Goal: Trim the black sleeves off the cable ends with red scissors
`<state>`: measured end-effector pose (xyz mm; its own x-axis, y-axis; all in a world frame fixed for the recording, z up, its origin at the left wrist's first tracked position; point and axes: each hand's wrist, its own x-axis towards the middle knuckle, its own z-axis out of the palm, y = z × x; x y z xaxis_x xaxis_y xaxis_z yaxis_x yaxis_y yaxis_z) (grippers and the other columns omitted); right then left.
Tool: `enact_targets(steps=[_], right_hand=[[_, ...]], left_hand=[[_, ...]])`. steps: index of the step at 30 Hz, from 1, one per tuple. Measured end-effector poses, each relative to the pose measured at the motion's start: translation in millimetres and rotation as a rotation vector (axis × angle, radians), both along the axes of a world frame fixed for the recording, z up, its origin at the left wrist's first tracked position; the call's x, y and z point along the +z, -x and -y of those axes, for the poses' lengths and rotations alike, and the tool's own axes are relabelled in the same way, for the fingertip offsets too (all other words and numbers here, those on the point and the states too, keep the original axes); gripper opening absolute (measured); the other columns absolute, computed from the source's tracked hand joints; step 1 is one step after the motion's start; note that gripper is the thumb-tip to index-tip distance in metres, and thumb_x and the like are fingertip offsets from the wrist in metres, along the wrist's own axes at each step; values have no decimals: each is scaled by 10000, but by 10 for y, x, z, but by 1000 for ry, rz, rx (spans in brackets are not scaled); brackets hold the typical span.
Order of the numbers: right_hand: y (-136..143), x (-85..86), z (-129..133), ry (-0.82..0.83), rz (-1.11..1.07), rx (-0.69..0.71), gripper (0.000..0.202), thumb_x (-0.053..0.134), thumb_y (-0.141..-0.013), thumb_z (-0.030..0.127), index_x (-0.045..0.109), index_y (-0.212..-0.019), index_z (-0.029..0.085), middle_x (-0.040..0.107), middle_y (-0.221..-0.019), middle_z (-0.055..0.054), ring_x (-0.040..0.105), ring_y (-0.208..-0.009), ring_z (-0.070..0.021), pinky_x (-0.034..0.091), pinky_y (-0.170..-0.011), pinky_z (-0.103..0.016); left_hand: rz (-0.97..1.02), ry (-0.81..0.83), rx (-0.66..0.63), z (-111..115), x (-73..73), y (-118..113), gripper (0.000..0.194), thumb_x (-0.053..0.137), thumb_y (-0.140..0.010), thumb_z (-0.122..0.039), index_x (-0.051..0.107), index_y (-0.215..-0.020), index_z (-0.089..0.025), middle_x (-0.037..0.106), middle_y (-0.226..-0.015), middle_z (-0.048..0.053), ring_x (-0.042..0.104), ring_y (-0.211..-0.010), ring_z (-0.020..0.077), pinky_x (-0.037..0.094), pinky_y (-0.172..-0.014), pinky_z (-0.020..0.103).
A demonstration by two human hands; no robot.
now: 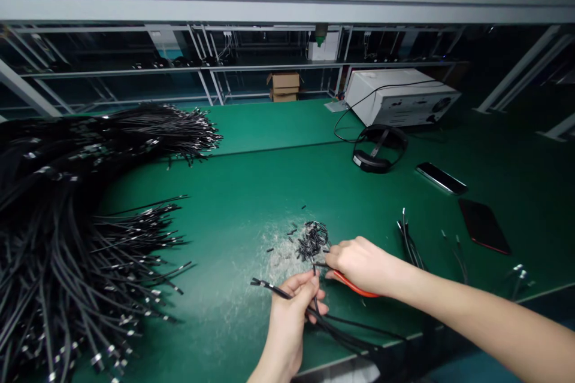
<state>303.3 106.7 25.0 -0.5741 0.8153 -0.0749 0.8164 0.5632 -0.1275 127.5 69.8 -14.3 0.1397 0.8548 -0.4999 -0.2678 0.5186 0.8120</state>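
Near the table's front, my left hand (299,305) is closed around several black cables (330,328), which trail away to the lower right over the edge. Some cable ends stick out left of that hand, and one end points up between thumb and fingers. My right hand (359,266) grips red-handled cutters (354,286), their dark tip right at the upright cable end. Fingers hide most of the tool, so I cannot tell whether its jaws touch the cable. Just beyond both hands lies a small heap of short black cut pieces (313,239), with pale scraps around it.
Large bundles of black cables (58,233) fill the left side of the green table (233,191). Rightward lie a few short cables (408,242), a phone (441,178), a dark red-edged phone-like slab (484,226) and a black headset (377,149). A white machine (399,99) stands behind.
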Motion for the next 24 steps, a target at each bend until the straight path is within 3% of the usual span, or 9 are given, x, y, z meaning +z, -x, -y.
enact_targets(steps=[4,8,10,17,21,24], right_hand=[[59,-53,-26,228,-434,-261,261,452,-885,376,587,-800,170,636,-715,-32,592,-605,-146,376,-533,-221],[262,-221,58,651,-1001,-442,352,443,-851,512,537,-895,176,504,-520,60,396,-326,-69,299,-334,-178],[334,-285,108,731,-1172,-488,346,488,-821,521,524,-858,178,448,-477,82,348,-299,-58,266,-293,-163],[236,-245,172,714,-1273,-485,311,570,-782,471,513,-748,167,425,-462,89,363,-296,-42,276,-286,-139],[211,-125,187,680,-1339,-540,339,542,-799,487,524,-917,170,466,-534,83,362,-295,-34,288,-285,-140],[248,-59,206,775,-1323,-454,370,575,-775,488,538,-940,160,547,-610,45,375,-303,-30,272,-278,-140]], left_hand=[[30,1,-11,-6,11,27,267,662,-732,-319,639,-894,-108,619,-591,-1,566,-458,71,324,-400,153],[-6,-11,-7,-27,27,10,275,727,-655,-324,649,-825,-123,620,-552,-9,556,-405,78,325,-370,156],[-33,-31,19,-33,33,0,293,765,-602,-321,652,-786,-123,617,-552,-13,555,-394,81,327,-358,158],[-24,-67,2,38,139,26,245,693,-695,-351,671,-757,-115,654,-570,29,572,-472,90,370,-445,170],[-11,-70,-16,70,230,12,244,693,-692,-358,684,-752,-122,658,-571,35,569,-476,99,373,-458,182],[-4,-83,-19,73,247,-1,231,690,-693,-356,682,-719,-127,655,-562,29,562,-469,98,375,-463,183]])
